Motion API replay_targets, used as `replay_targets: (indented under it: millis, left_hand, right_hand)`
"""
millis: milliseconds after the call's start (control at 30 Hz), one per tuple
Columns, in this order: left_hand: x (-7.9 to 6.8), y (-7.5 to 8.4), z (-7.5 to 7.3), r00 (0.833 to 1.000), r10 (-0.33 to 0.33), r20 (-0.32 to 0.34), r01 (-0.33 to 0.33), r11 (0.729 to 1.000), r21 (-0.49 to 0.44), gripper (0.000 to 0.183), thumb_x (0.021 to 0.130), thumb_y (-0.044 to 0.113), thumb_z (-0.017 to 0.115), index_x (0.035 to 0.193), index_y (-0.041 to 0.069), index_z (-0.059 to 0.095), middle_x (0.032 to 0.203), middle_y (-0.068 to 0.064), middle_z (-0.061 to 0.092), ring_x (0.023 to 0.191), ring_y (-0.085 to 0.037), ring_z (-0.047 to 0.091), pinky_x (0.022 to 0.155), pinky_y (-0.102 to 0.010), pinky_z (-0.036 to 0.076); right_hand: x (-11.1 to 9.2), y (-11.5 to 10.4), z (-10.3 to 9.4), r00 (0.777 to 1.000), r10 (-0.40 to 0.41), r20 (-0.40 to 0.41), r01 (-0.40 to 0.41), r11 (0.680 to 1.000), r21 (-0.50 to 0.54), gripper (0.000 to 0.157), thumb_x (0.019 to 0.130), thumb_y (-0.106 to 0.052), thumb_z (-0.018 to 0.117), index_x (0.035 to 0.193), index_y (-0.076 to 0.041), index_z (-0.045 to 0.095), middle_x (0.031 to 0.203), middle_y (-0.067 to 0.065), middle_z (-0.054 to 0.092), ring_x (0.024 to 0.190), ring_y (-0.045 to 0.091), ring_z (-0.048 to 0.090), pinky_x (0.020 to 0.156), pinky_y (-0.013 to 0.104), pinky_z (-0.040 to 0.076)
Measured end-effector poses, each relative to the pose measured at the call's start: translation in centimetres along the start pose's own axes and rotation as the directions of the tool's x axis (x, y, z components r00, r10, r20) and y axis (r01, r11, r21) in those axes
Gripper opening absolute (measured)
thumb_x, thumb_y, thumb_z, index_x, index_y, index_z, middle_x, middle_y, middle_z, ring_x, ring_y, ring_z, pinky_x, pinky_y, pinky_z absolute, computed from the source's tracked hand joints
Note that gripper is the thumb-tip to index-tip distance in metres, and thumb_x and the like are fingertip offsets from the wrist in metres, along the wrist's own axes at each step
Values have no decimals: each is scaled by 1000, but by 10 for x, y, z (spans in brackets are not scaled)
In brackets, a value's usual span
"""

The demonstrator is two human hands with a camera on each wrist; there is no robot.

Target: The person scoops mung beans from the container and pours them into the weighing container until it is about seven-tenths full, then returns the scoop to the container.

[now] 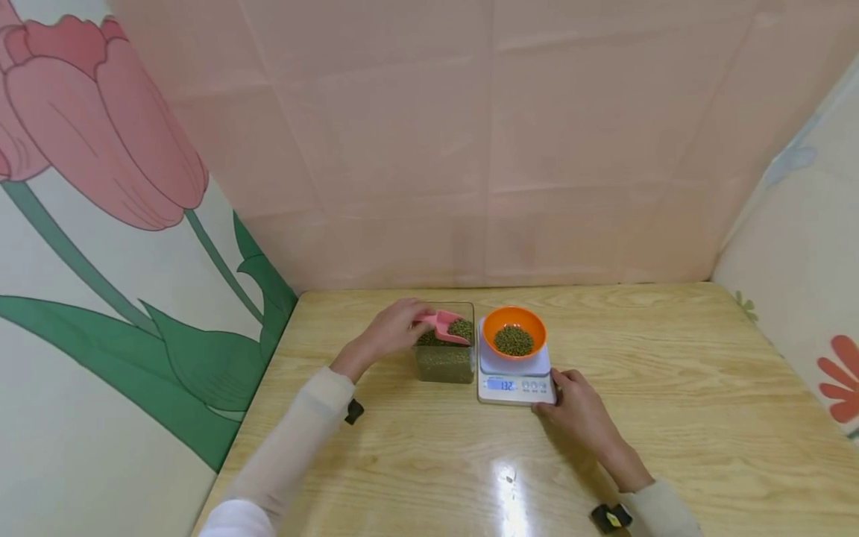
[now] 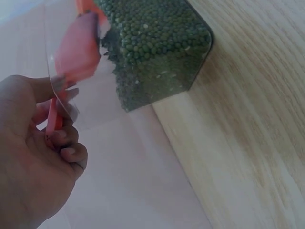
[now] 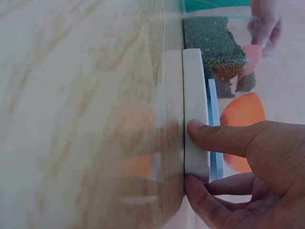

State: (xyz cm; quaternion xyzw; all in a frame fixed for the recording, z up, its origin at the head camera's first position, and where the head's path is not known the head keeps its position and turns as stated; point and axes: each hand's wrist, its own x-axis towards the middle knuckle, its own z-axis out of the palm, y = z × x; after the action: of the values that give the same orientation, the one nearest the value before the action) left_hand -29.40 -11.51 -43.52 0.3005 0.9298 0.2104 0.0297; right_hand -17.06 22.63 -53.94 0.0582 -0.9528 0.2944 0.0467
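My left hand (image 1: 392,329) grips a pink scoop (image 1: 441,321) by its handle. Small green beans lie in the scoop, which is inside the mouth of a clear container (image 1: 444,365). More green beans (image 2: 152,43) fill the container's lower part. Just to the right stands a white kitchen scale (image 1: 493,368), its display reading about 132. An orange bowl (image 1: 493,325) sits on its plate with a small heap of green beans (image 1: 514,341) inside. With thumb and fingers, my right hand (image 1: 579,410) holds the scale's front right corner.
The light wooden table (image 1: 416,462) runs back to a pink-covered wall (image 1: 490,186). At the left rises a panel painted with a tulip (image 1: 101,119); another painted panel (image 1: 805,298) bounds the right side. Dark straps show at both wrists.
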Motion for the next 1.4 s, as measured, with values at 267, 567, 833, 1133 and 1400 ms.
replay_targets:
  millis: [267, 567, 833, 1133, 1400]
  left_hand:
    - [-1, -4, 2, 1000, -2, -26, 1, 1000, -22, 35, 109, 29, 63, 136, 8, 69, 131, -9, 72, 119, -27, 66, 106, -48, 53]
    - [-4, -5, 1, 998, -17, -55, 13, 997, -76, 32, 109, 28, 63, 134, 9, 71, 132, -8, 72, 118, -26, 67, 104, -48, 54]
    - [-9, -6, 0, 998, -33, -58, 28, 995, -99, 35, 110, 29, 62, 139, 10, 68, 142, -9, 68, 132, -29, 62, 114, -51, 50]
    - [-15, -13, 1, 995, -36, -96, 24, 992, -126, 36, 110, 30, 62, 139, 10, 68, 138, -9, 69, 125, -28, 65, 108, -51, 53]
    - [-17, -24, 5, 991, -23, -133, 2, 987, -160, 35, 109, 27, 63, 139, 9, 68, 140, -11, 68, 128, -30, 65, 111, -52, 52]
  right_hand:
    - [1, 0, 0, 1000, 9, 7, -9, 1000, 0, 78, 80, -16, 95, 138, 19, 57, 120, 33, 63, 92, 34, 64, 74, 43, 58]
    - [2, 2, 1, 1000, 4, 15, -4, 1000, 2, 80, 81, -17, 94, 140, 21, 55, 121, 34, 62, 91, 31, 63, 72, 39, 56]
    - [1, 3, 1, 1000, 3, 12, -3, 1000, -3, 80, 82, -17, 93, 141, 22, 53, 123, 35, 62, 93, 34, 63, 75, 42, 57]
    - [1, 2, 1, 1000, 3, 12, -3, 1000, -4, 80, 83, -17, 93, 141, 21, 54, 122, 35, 62, 93, 35, 63, 76, 43, 58]
    - [2, 1, 1, 1000, 4, 11, -4, 1000, -4, 79, 82, -17, 94, 140, 19, 56, 122, 34, 62, 91, 33, 63, 74, 42, 58]
